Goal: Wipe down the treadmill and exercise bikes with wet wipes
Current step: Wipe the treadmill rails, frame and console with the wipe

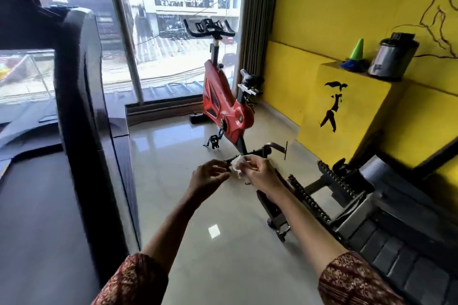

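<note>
The right hand [260, 172] pinched a crumpled wet wipe [238, 164]; the left hand [209, 176], fingers curled and empty, hovered beside it. Judged step: readying the wipe; next, the red exercise bike [224, 104] beyond.

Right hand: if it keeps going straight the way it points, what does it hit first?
Probably the left hand. The right hand, pinching the wet wipe, points left towards it, with a small gap between. Depth from this one view is unclear.

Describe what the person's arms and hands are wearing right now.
Both forearms are bare, with no gloves on the left hand or right hand. Each arm has a dark red sleeve with a fine gold-toned pattern. No watch or bracelet shows.
</note>
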Tool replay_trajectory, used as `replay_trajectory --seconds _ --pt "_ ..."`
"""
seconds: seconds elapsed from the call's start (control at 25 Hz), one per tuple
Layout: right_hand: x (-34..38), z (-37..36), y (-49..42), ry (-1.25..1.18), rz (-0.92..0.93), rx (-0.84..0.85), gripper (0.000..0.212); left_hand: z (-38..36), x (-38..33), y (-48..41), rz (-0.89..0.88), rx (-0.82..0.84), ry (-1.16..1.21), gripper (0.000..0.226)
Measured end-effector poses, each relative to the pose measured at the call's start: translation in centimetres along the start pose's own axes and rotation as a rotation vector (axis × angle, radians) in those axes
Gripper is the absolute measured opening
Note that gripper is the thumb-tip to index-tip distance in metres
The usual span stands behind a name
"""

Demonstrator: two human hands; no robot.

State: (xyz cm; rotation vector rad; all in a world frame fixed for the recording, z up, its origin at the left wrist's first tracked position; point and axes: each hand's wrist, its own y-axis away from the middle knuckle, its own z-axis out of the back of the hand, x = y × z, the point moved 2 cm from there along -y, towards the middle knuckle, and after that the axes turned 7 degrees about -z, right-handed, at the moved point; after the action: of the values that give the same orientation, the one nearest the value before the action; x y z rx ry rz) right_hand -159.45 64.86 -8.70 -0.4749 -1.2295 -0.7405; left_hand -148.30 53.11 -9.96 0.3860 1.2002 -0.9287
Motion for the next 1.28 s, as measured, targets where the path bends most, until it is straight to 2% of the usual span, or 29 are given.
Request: replay_trajectory --seconds 0.24,0.4,0.72,0.92,1.16,1.28 --pt "0.2 -1.8 -18.6 0.027 0.082 0.201 0.015 1.7 5.4 -14.3 0.062 -0.178 -0.047 0.024" --pt "3.4 -3.8 -31.1 0.043 0.135 0.357 0.019 4.8 7.1 -25.1 0.091 -0.315 -0.061 0.022" --pt "9.0 -13.1 -50.2 -0.06 0.208 0.606 0.01 13.8 14.1 -39.6 0.19 -0.6 -0.053 0.021" --pt "11.7 -20.0 -63.1 -0.06 0.248 0.644 0.018 20.1 19.6 -51.6 0.173 -0.647 -0.08 0.02" --pt "17.4 -26.3 -79.1 -0.114 0.293 0.612 0.02 29.5 21.8 -66.7 0.137 -0.714 -0.107 0.02" --pt "18.2 -29.4 -85.7 -0.14 0.291 0.659 0.021 31.8 23.8 -72.6 0.137 -0.679 -0.131 0.02"
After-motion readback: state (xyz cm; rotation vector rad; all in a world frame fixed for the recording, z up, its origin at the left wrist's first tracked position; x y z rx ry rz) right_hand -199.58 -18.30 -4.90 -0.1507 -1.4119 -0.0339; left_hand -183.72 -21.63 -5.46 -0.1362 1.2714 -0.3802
